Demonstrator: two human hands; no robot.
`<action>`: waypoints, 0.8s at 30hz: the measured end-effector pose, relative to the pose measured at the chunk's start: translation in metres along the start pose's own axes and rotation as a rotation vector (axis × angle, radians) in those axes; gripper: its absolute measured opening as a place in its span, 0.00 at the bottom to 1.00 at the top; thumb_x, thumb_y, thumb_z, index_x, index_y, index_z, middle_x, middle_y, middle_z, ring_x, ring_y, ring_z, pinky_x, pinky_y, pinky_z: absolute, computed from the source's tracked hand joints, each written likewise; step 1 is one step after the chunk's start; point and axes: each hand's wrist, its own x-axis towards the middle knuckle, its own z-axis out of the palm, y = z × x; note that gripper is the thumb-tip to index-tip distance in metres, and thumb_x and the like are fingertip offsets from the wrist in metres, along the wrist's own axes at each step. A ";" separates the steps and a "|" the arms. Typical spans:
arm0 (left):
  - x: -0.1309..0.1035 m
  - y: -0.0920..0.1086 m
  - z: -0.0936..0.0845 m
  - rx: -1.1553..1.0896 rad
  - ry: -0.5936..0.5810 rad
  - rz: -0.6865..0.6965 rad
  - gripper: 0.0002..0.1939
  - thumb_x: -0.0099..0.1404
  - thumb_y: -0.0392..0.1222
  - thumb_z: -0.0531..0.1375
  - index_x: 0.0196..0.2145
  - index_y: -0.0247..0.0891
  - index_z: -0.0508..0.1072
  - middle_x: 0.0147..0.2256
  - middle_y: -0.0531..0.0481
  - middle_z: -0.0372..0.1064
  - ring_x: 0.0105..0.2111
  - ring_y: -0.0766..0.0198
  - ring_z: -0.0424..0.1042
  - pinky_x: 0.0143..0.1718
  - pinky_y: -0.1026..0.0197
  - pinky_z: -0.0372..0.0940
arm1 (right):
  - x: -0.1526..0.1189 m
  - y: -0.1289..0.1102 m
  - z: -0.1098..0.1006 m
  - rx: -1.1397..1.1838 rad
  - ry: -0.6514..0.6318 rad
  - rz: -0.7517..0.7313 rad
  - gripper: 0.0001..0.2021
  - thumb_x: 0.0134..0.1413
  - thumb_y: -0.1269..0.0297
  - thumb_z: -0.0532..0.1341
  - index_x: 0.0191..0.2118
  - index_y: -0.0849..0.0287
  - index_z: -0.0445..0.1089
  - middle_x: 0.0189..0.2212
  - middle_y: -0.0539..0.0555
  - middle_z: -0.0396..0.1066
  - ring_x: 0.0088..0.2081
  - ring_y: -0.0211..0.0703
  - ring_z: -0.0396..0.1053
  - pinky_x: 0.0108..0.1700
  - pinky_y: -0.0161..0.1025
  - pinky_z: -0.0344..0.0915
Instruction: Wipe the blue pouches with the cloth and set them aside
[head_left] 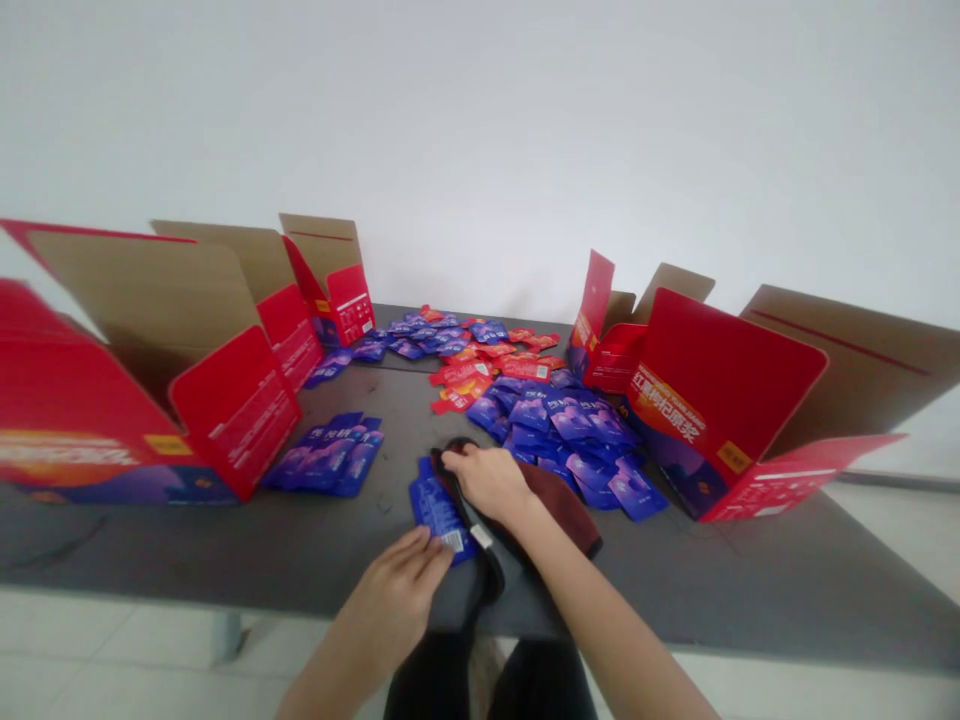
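My left hand (401, 585) is at the front of the table, its fingers closed on the lower left edge of a small stack of blue pouches (437, 512), printed side with a barcode up. My right hand (491, 482) grips the black rim of a dark brown cloth item (562, 508) that looks like a bag. A black strap (491, 572) with a white label runs down from it toward the table's front edge, partly over the blue pouches. The right forearm hides part of the cloth.
Open red cartons stand at the left (232, 430) and right (675, 420). A heap of purple-blue pouches (574, 425) lies right of centre, red pouches (465, 380) behind it. More blue pouches (330, 455) lie by the left carton. The grey table (300, 555) meets a white wall.
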 end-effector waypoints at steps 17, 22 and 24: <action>0.008 0.007 -0.013 -0.011 -0.215 0.026 0.21 0.54 0.22 0.46 0.41 0.31 0.70 0.40 0.41 0.72 0.41 0.57 0.70 0.45 0.56 0.65 | -0.024 -0.015 -0.010 0.001 -0.026 -0.152 0.11 0.57 0.67 0.48 0.42 0.49 0.64 0.37 0.52 0.67 0.30 0.39 0.68 0.29 0.34 0.57; 0.008 0.002 -0.013 -0.066 -0.131 0.019 0.22 0.54 0.21 0.45 0.41 0.33 0.69 0.38 0.45 0.72 0.41 0.61 0.70 0.48 0.58 0.63 | 0.013 0.006 -0.022 -0.065 0.004 -0.016 0.15 0.60 0.67 0.42 0.44 0.54 0.64 0.37 0.57 0.68 0.34 0.44 0.69 0.32 0.37 0.59; 0.005 0.001 -0.010 -0.105 -0.120 -0.025 0.24 0.53 0.20 0.45 0.43 0.35 0.68 0.39 0.46 0.72 0.43 0.61 0.69 0.47 0.59 0.64 | 0.007 0.003 -0.034 -0.056 0.047 -0.030 0.15 0.60 0.66 0.41 0.46 0.51 0.62 0.40 0.55 0.67 0.35 0.43 0.68 0.32 0.37 0.59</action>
